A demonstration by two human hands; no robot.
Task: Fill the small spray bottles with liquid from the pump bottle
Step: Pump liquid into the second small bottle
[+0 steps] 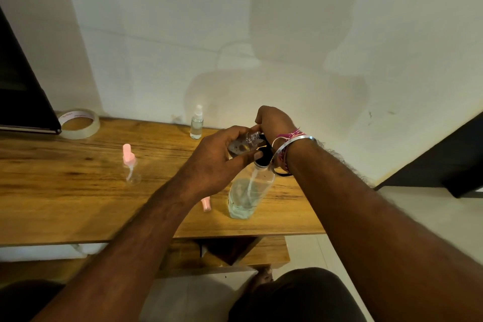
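Note:
The clear pump bottle (245, 195) with a black pump head stands on the wooden table (78, 191), holding a little liquid. My left hand (222, 154) grips a small clear spray bottle (247, 141), uncapped and tilted, its mouth beside the pump's nozzle. My right hand (274, 120) rests on top of the pump head, its fingers hidden behind it. A second small bottle with a pink spray cap (130, 165) stands to the left. A third with a white cap (196, 123) stands near the wall. A loose pink cap (205, 203) lies by the pump bottle.
A roll of clear tape (78, 124) lies at the table's back left, next to a dark flat object (23, 91). The wall runs close behind the table. The table's right edge ends just past the pump bottle. A lower shelf (222, 253) sits beneath.

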